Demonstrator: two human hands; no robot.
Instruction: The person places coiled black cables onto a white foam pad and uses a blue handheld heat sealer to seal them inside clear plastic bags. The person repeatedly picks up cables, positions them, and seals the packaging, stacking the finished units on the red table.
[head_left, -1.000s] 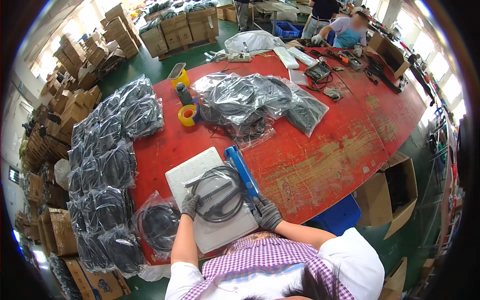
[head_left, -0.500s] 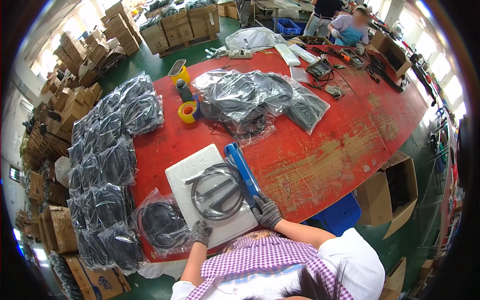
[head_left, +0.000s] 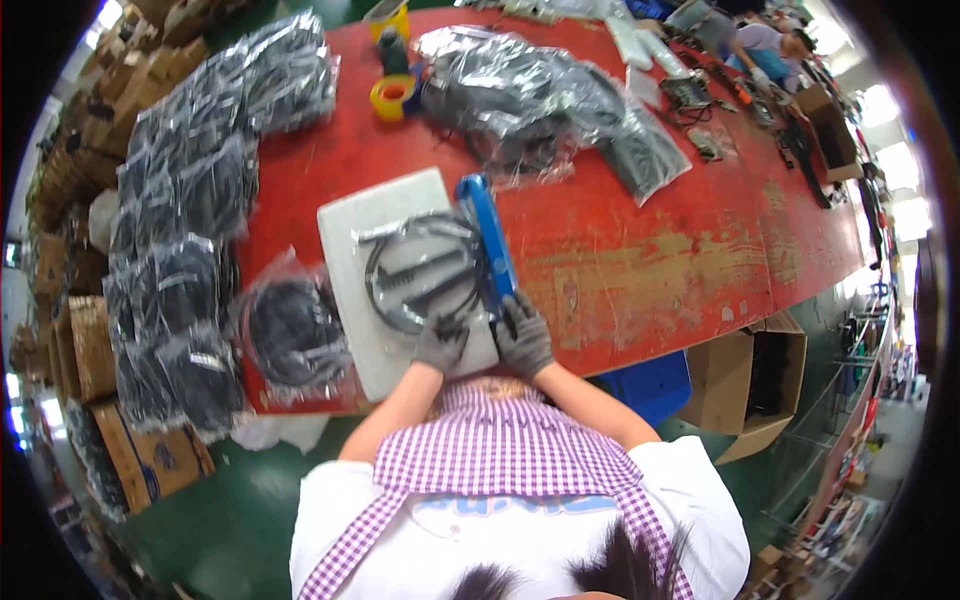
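Note:
A clear plastic bag with a coiled black cable (head_left: 372, 290) and dark slim parts lies on a white foam board (head_left: 345, 270). My left hand (head_left: 442, 342), in a grey glove, has its fingers closed on the bag's near edge. Along the board's right side lies a long blue bar-shaped tool, seemingly a bag sealer (head_left: 490, 240). My right hand (head_left: 525, 337), also gloved, is closed around its near end, close to the bag's right edge. Left of the board rests another bagged cable (head_left: 290, 330).
Overlapping rows of bagged cables (head_left: 185, 280) line the table's left side. Farther back are a yellow tape roll (head_left: 393, 97), a dark bottle (head_left: 391, 50) and a heap of bagged cables (head_left: 520, 95). A co-worker (head_left: 768, 50) is at the far right. An open carton (head_left: 725, 375) stands below the red table (head_left: 640, 270).
My left hand has moved from the foam board's near edge rightward onto the bag. The right hand stays at the blue tool's near end. The whole view has tilted downward.

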